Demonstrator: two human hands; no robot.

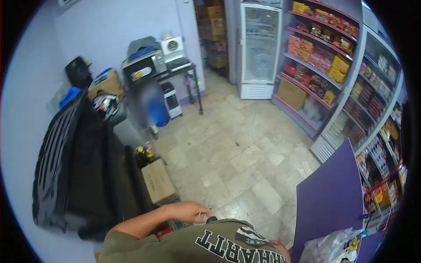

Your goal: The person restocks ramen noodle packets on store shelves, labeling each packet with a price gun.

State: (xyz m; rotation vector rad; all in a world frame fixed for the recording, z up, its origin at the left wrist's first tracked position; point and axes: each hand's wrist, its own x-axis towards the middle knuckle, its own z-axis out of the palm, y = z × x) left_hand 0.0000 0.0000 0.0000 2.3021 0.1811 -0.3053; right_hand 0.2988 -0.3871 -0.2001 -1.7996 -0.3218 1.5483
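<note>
My left hand (193,212) is in front of my olive shirt at the bottom middle, with its fingers curled inward. A small dark round thing (212,218) shows right beside the fingertips; I cannot make out what it is or whether the hand grips it. Just beyond this hand stands a closed brown cardboard box (160,182). Of my right side only a strip of skin (280,249) shows past the shirt's edge at the bottom right, and its fingers are hidden.
A large black padded piece (83,171) fills the left. Bottles with yellow caps (144,153) stand behind the box. A purple panel (329,193) and a clear plastic bag (329,247) are at right. Across the tiled floor (228,153) stand a glass-door fridge (258,52) and snack shelves (318,57).
</note>
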